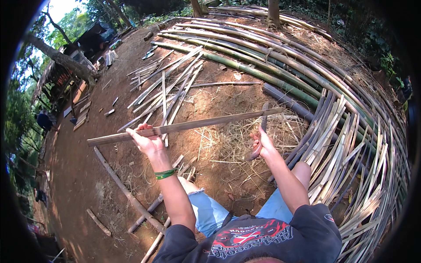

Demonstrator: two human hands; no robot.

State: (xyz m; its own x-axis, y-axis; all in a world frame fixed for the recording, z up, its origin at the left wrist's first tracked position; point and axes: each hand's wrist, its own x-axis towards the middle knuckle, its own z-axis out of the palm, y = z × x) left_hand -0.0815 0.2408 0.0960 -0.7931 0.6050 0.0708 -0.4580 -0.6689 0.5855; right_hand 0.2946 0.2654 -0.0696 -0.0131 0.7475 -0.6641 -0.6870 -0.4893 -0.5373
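A long split bamboo strip (201, 122) lies across in front of me, its right end a little higher than its left. My left hand (148, 139) is closed round it near the left end, a green band on that wrist. In my right hand (263, 143) is a knife (265, 115), gripped by its curved wooden handle. The blade points away from me and meets the strip near its right end; whether it cuts in cannot be seen. Thin shavings (245, 138) litter the ground beneath the strip's right half.
Split strips (346, 153) are heaped at my right. Long bamboo poles (263, 57) lie behind, beside a tree trunk (273, 15). More slats (164, 94) are scattered ahead. A thin pole (125, 188) and a short stick (98, 222) lie at the left. A thatched shelter (57, 72) stands far left.
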